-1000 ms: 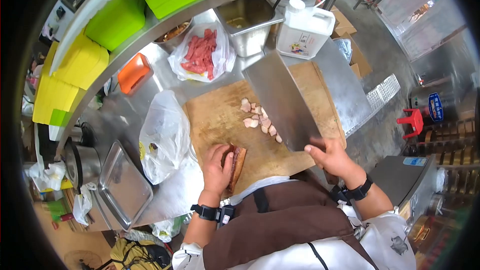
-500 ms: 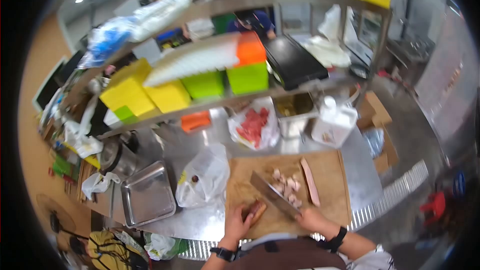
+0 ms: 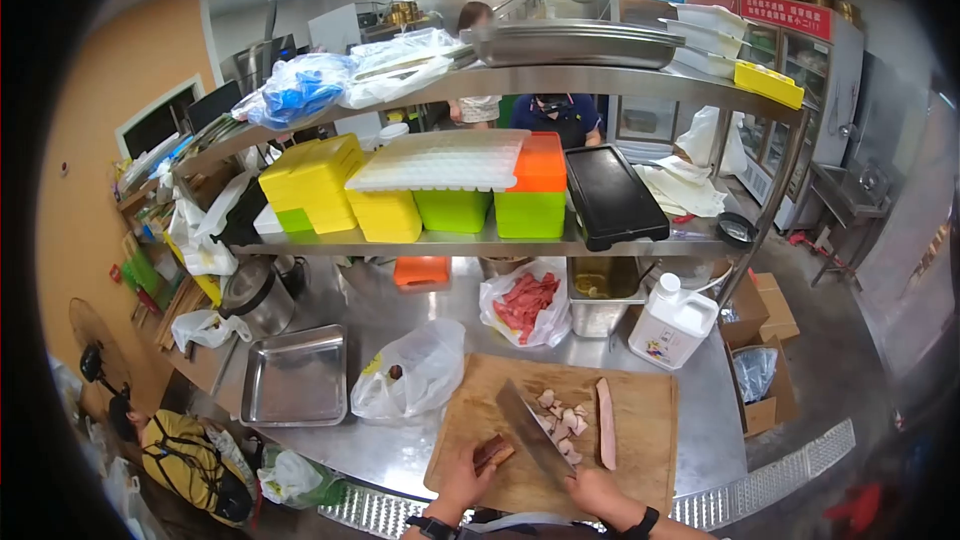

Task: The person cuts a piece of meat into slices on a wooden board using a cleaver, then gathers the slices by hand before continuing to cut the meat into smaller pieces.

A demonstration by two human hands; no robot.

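My left hand (image 3: 466,482) is closed on a short reddish-brown chunk of cured meat (image 3: 493,452), which lies on the wooden cutting board (image 3: 638,410). In my right hand (image 3: 597,493) is the handle of a cleaver (image 3: 530,428), its broad blade slanting up and left over the middle of the board. Right beside the blade lies a small heap of pale pink chopped meat pieces (image 3: 568,422). Farther right, a long strip of meat (image 3: 605,427) rests lengthwise on the board.
Behind the board stand a bag of red meat strips (image 3: 523,305), a metal container (image 3: 600,315) and a white jug (image 3: 672,325). Leftward are a plastic bag (image 3: 420,370) and a steel tray (image 3: 295,375). A shelf (image 3: 540,248) with boxes crosses above. People are beyond it and at lower left.
My view has tilted upward, so the board and both hands appear lower. The left hand still holds the meat chunk and the right the cleaver; the chopped pieces look much the same.
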